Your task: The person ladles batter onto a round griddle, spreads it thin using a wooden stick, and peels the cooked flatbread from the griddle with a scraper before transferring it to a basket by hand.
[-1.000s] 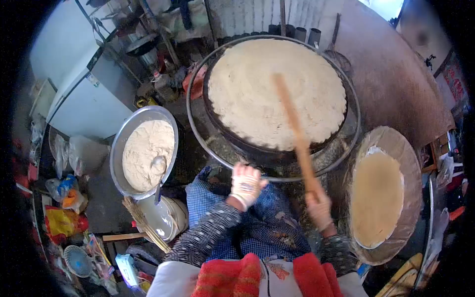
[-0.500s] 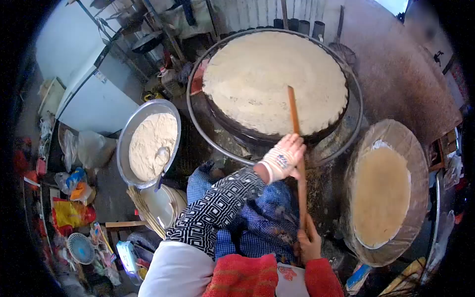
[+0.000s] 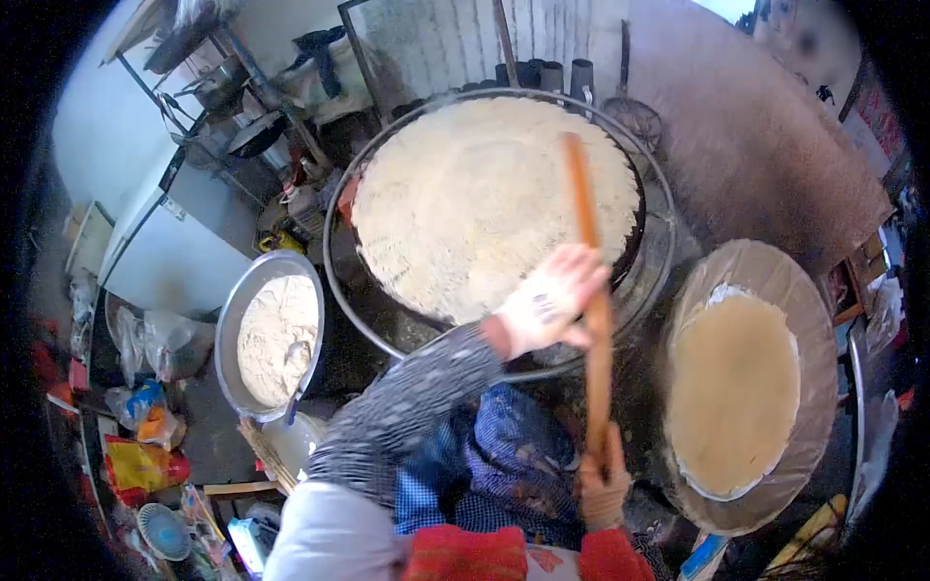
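Left of the griddle point(image 3: 634, 254), metal basin point(image 3: 229, 341) holding pale batter point(image 3: 266, 339).

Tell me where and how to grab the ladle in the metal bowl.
Probably by the dark end of the handle, coming down from the person's side. The ladle has its scoop in the pale batter, while the handle slopes over the near rim of the metal bowl, leaving that end exposed.

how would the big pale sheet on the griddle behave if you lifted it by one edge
The pale sheet would probably be floppy, as it looks thin for its breadth. It may tear at its ragged rim, and might cling, since it lies spread across the griddle.
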Demonstrator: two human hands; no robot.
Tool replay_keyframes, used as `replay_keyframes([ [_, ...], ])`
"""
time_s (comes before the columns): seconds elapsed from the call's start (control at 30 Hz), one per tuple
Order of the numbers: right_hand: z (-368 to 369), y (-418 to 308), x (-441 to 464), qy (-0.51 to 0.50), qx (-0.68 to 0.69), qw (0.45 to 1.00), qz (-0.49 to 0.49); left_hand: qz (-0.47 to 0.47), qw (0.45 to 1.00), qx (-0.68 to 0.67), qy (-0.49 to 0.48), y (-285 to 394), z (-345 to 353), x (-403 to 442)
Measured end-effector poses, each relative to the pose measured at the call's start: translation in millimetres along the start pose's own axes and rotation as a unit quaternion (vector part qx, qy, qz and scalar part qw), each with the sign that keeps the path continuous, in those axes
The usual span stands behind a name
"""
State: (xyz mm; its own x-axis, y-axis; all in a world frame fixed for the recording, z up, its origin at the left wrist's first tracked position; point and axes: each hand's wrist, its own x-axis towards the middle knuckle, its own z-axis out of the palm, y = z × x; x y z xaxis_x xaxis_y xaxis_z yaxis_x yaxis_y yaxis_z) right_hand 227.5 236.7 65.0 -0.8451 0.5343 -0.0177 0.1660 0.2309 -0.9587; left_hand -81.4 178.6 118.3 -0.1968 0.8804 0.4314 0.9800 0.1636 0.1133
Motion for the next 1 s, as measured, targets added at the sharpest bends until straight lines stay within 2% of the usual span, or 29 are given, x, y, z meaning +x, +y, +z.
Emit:
replay_keyframes([
  [0.07,-8.5,-23.3,32.5,0.027,0.218,0.96,0.173,0.05,0.998,0.022,-0.039,-21.0,55.0,52.9],
  [0.13,-13.1,26.6,82.3,-0.055,0.167,0.972,0.154,-0.049,0.967,0.047,-0.247,-48.7,71.4,78.3],
  [0.17,-9.4,35.0,106.6,-0.072,0.179,0.971,0.142,-0.085,0.964,0.05,-0.248,-65.6,70.2,81.7],
  [0.23,1.9,-27.5,131.1,-0.106,0.229,0.948,0.194,-0.126,0.954,0.082,-0.26,-95.2,48.1,77.2],
  [0.27,8.8,-34.7,142.7,-0.127,0.226,0.946,0.195,-0.149,0.947,0.095,-0.268,-106.4,38.9,67.5],
  [0.33,23.0,-40.1,160.1,-0.175,0.219,0.941,0.188,-0.175,0.957,0.102,-0.208,-138.7,37.6,32.1],
  [0.37,32.8,-39.2,166.5,-0.198,0.217,0.938,0.184,-0.191,0.955,0.094,-0.207,-149.4,25.1,17.1],
  [0.43,66.6,-11.9,174.1,-0.219,0.149,0.957,0.116,-0.226,0.948,0.077,-0.211,-161.9,-3.3,-19.5],
  [0.5,94.6,-37.1,160.6,-0.245,0.14,0.945,0.164,-0.259,0.938,0.085,-0.214,-164.5,-33.6,-64.9],
  [0.57,124.3,-27.5,150.2,-0.29,0.106,0.94,0.142,-0.284,0.926,0.108,-0.223,-165.8,-61.8,-122.3],
  [0.6,132.3,-58.0,138.8,-0.319,0.079,0.923,0.2,-0.285,0.928,0.123,-0.205,-160.6,-77.5,-154.2],
  [0.67,155.5,-43.8,115.2,-0.337,0.07,0.932,0.11,-0.287,0.939,0.124,-0.146,-141.6,-100.1,-208.0],
  [0.73,164.8,-10.8,96.5,-0.312,0.013,0.947,-0.071,-0.289,0.941,0.13,-0.116,-114.4,-113.3,-255.4],
  [0.77,149.1,-23.4,87.6,-0.313,-0.073,0.944,-0.073,-0.332,0.931,0.104,-0.111,-95.0,-122.6,-270.9],
  [0.87,76.4,-47.5,77.4,-0.263,-0.287,0.92,-0.047,-0.374,0.916,0.138,0.047,-66.7,-128.6,-302.5],
  [0.93,21.6,-28.2,94.5,-0.189,-0.382,0.901,-0.079,-0.322,0.93,0.176,-0.004,-68.3,-114.5,-299.4],
  [1.0,-32.5,5.7,122.0,-0.094,-0.424,0.896,-0.098,-0.331,0.911,0.121,-0.216,-59.4,-84.4,-290.4],
])
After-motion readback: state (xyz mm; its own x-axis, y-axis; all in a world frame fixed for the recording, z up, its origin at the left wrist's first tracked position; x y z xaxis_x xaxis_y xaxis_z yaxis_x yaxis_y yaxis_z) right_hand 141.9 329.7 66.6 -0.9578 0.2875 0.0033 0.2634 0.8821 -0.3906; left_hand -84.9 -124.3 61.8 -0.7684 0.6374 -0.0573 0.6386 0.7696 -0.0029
